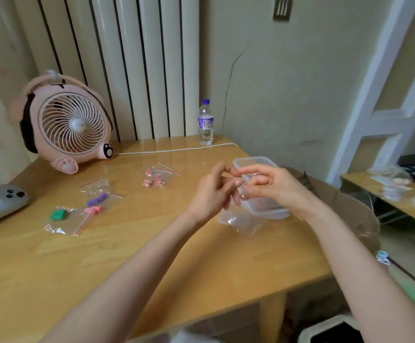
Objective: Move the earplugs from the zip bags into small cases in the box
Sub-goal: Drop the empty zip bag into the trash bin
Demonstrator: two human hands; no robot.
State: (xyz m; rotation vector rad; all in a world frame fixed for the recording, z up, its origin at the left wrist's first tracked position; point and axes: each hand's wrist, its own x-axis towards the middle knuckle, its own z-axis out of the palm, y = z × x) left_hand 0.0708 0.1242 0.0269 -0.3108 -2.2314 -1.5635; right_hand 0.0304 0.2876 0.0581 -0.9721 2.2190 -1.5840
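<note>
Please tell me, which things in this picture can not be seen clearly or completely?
Head view: whether the left hand and right hand hold anything; blurred, covered by fingers.
Head view: contents of the clear box; hidden behind both hands.
Head view: grey device; cut off by the left edge.
Head view: bottle label text; too small.

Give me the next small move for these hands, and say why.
Probably lower the right hand and release whatever its fingers may hold, too blurred to tell, into the clear box. Both hands meet right above the box, with the left hand touching the right's fingertips. A clear bag, seemingly empty, lies in front of the box.
</note>
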